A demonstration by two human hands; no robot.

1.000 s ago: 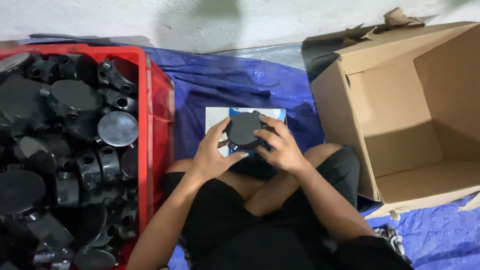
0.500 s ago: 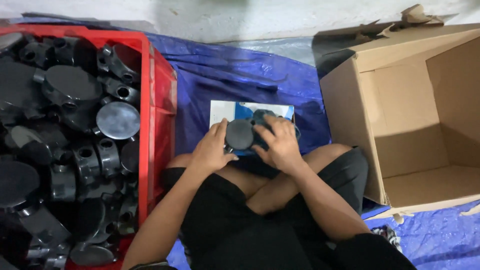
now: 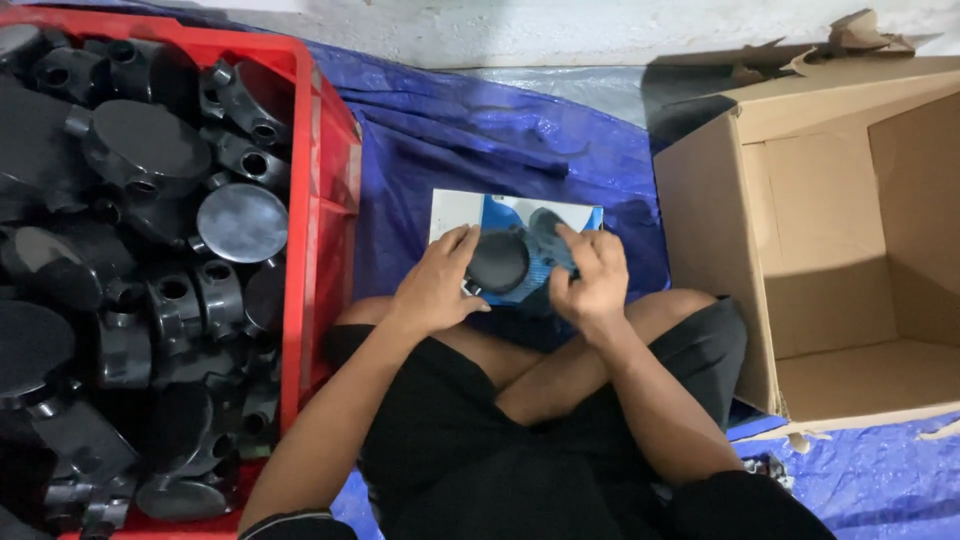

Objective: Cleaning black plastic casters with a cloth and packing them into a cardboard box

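On a blue tarp (image 3: 480,130), both hands (image 3: 520,280) partly hide a black round part (image 3: 498,262).

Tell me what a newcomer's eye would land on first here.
Probably the red crate at the left, heaped with black round junction boxes. Next, in the middle, the left hand and right hand holding one black round part over a blue-and-white packet. An open cardboard box lies on its side at the right.
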